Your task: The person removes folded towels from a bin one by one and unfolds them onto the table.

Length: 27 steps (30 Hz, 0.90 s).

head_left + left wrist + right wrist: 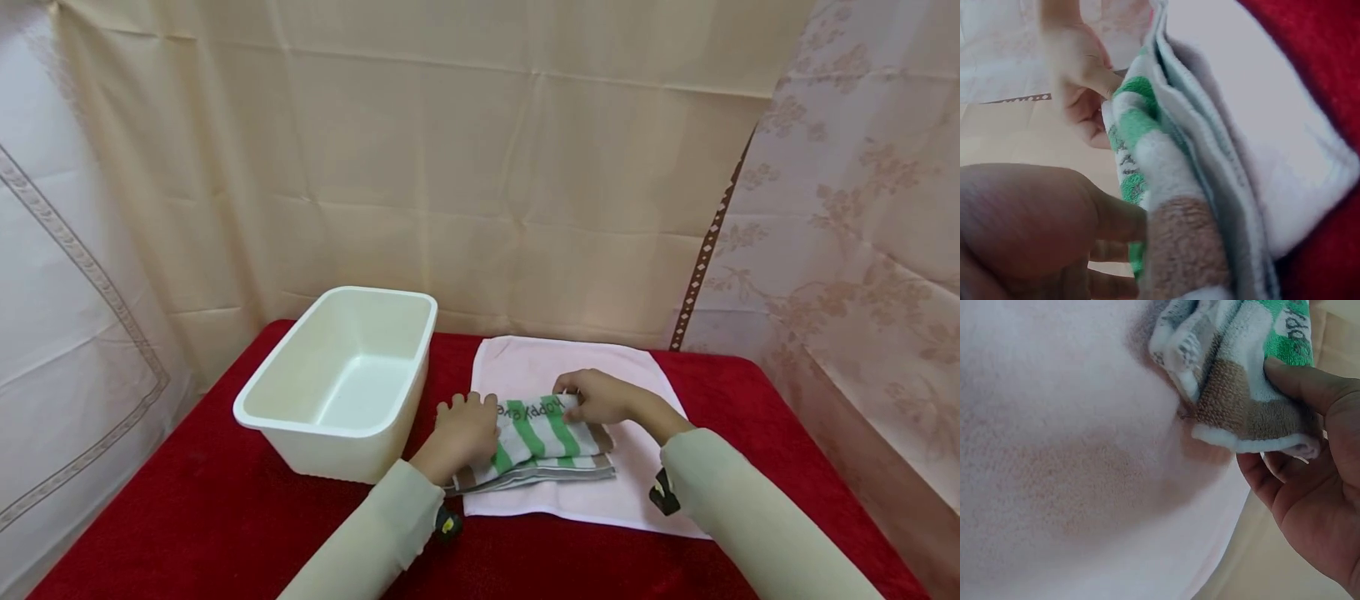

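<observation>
Striped towel [543, 437] of looped terry cloth, pink towel [585, 375] soft and fleecy, tub [341, 379] smooth plastic, tablecloth [187, 517] matt velvety red.

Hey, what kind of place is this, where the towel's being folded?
Probably a makeshift recording corner indoors, not a lived-in room: creased cloth sheets hang as a backdrop behind a table under a red cloth, and only a white tub and towels lie there.

Pale cream long sleeves, small black wrist-mounted cameras, one with yellow spot.
</observation>
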### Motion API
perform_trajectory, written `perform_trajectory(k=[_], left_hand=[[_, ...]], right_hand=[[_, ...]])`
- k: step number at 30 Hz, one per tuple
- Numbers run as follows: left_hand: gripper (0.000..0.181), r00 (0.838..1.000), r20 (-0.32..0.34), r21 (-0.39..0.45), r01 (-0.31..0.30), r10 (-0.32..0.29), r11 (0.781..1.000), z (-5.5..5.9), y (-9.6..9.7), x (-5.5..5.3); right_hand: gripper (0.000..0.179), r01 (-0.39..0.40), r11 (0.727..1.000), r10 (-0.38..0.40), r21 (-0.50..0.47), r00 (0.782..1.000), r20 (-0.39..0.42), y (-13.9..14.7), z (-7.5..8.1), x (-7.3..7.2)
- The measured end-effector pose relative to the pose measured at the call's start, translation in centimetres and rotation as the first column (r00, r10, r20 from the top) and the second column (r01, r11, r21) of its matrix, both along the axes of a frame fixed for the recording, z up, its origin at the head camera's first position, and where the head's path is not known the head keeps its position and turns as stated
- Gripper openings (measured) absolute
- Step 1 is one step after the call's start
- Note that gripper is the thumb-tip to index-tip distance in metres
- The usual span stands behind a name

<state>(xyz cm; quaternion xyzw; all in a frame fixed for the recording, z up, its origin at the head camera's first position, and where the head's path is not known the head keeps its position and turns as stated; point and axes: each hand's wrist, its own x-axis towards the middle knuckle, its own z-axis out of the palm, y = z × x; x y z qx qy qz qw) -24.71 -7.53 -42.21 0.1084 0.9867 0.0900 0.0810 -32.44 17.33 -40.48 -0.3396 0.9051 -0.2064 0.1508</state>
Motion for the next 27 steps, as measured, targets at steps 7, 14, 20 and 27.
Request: perform_trajectory(k=[7, 14, 20, 27], left_hand=[[0.030, 0.998, -0.045, -0.017, -0.032, 0.032, 0.999, 0.5, -0.4, 0.0], [0.024, 0.988, -0.151, -0.005, -0.020, 0.019, 1.000, 1.8, -0.5, 0.1], [0.027, 0.972, -0.236, -0.029, -0.001, -0.006, 1.000, 4.3, 0.1, 0.6], [0.028, 0.958, -0.285, -0.064, -0.045, 0.025, 0.997, 7.6, 0.5, 0.7]], right_hand=[[0.017, 0.043, 0.996, -0.039, -0.081, 0.998, 0.051, 0.7, 0.4, 0.2], [0.014, 0.030, 0.982, -0.021, -0.188, 0.999, 0.050, 2.2, 1.4, 1.2], [0.015, 0.065, 0.962, -0.035, -0.265, 0.993, 0.117, 3.6, 2.7, 3.3], [0.018, 0.088, 0.929, 0.023, -0.359, 0.955, 0.296, 3.6, 4.6, 6.0]])
